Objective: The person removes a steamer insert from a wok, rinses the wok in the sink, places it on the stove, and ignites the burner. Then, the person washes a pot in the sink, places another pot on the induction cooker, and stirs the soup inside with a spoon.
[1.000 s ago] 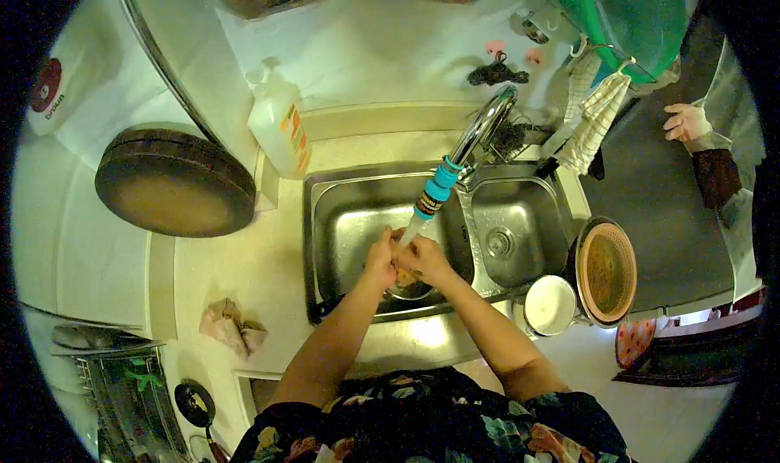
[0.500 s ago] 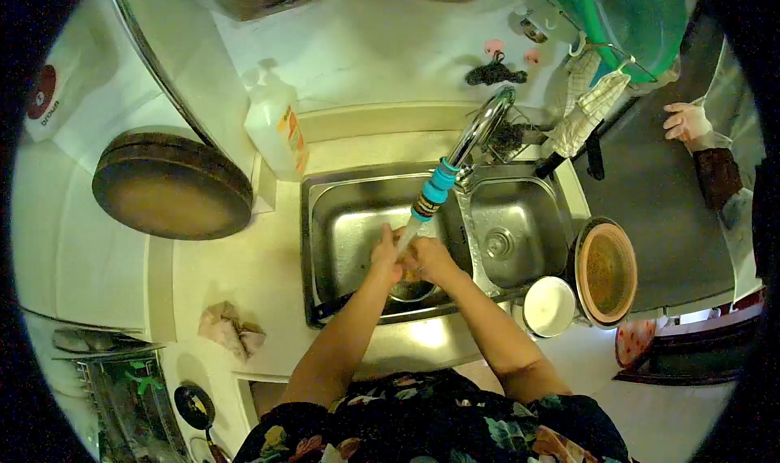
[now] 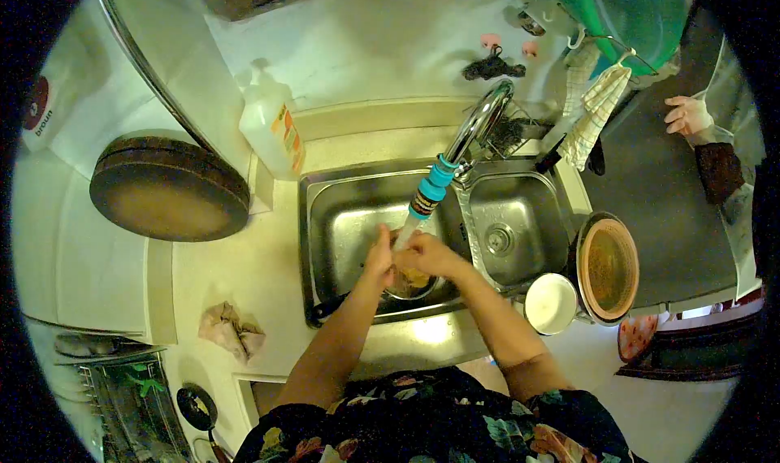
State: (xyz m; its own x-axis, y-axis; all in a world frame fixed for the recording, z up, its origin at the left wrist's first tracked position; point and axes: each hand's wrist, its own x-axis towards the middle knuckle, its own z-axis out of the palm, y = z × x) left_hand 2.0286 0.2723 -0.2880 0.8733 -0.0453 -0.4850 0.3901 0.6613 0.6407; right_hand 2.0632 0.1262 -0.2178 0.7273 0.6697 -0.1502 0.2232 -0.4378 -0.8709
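Note:
Water runs from the tap through its blue nozzle onto my two hands in the large basin of the steel sink. My left hand is on the left side of the stream, and my right hand meets it from the right. Between them the fingers are partly hidden and blurred, so what they hold, if anything, cannot be made out. Just below my hands sits a round metal bowl with something yellowish in it.
White pot and orange colander stand right of the sink. A large bottle, a round dark-edged object and a crumpled cloth are left. A gloved hand shows at far right.
My hands still meet under the running water, with the fingers shifted slightly. More of the bowl's yellowish contents shows below them. The view has moved a little.

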